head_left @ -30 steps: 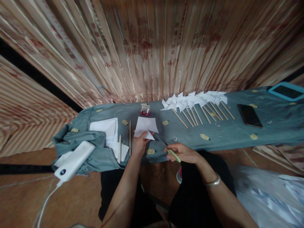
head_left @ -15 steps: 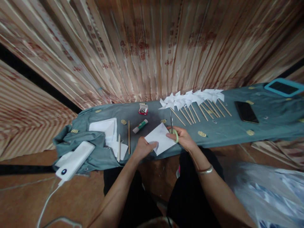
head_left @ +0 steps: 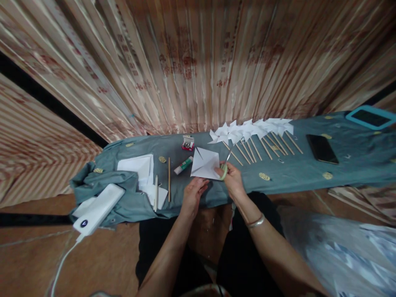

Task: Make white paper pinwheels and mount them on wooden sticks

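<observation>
My right hand (head_left: 232, 179) is closed round green-handled scissors (head_left: 225, 168), blades pointing away toward the pinwheels. Its fingertips also pinch the right corner of a white paper square (head_left: 206, 164), which has diagonal creases and cuts and sits tilted over the teal cloth (head_left: 309, 173). Just below the paper's near edge is my left hand (head_left: 194, 192), fingers loosely bent with nothing in them. I cannot tell if it touches the paper. A glue stick (head_left: 183, 165) lies left of the paper.
A row of several white paper pinwheels on sticks (head_left: 250, 131) lies at the back. A small red box (head_left: 188, 144), a paper stack (head_left: 137, 167), loose sticks (head_left: 169, 177), a white power bank (head_left: 99, 208), a phone (head_left: 321, 148) and a teal-cased tablet (head_left: 369, 117) are also on the cloth.
The paper passed from my left hand to my right, which came in with the scissors and lifted it farther back. My left hand dropped below the paper, uncovering the glue stick.
</observation>
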Demonstrator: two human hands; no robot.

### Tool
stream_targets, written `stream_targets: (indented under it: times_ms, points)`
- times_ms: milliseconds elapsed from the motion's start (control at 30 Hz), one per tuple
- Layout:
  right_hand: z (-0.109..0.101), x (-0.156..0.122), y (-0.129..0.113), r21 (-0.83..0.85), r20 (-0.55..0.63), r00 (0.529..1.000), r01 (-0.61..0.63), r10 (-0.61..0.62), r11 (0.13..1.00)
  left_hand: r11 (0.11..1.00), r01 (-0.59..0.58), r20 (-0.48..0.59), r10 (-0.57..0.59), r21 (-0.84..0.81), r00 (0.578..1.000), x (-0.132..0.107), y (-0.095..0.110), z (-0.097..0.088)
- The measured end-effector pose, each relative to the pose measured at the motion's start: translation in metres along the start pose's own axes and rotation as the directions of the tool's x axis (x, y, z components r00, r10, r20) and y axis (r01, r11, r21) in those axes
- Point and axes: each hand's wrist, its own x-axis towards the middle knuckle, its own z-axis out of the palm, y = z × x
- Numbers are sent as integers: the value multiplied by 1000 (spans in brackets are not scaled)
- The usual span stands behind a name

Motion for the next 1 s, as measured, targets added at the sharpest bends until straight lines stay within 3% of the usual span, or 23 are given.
stream_targets:
  times_ms: [233, 467, 533, 633, 733, 867, 1000]
  points:
    - [7, -2, 9, -30, 69, 997, -29, 31, 999, 986, 2, -132, -24, -168, 991, 17, 5, 15]
    - [-9, -7, 0, -139, 211, 967, -115, 143, 984, 992, -40, -167, 19, -123, 986, 35, 13, -5]
    - [-20, -11, -5, -206, 309, 925, -160, 220, 965, 993, -49, -157, 31, -111, 987, 39, 13, -9]
    - [-38, -19, -13, -337, 461, 813, -210, 355, 918, 993, -61, -159, 45, -98, 986, 41, 10, -10]
    - [-54, -26, -16, -408, 530, 726, -234, 438, 882, 990, -75, -167, 55, -118, 985, 42, 7, -9]
    - [-64, -31, -12, -447, 579, 652, -248, 489, 859, 991, -64, -182, 42, -117, 982, 42, 7, -9]
    - [-59, -31, -6, -463, 602, 608, -261, 517, 847, 996, -48, -175, 35, -72, 984, 40, 8, -6]
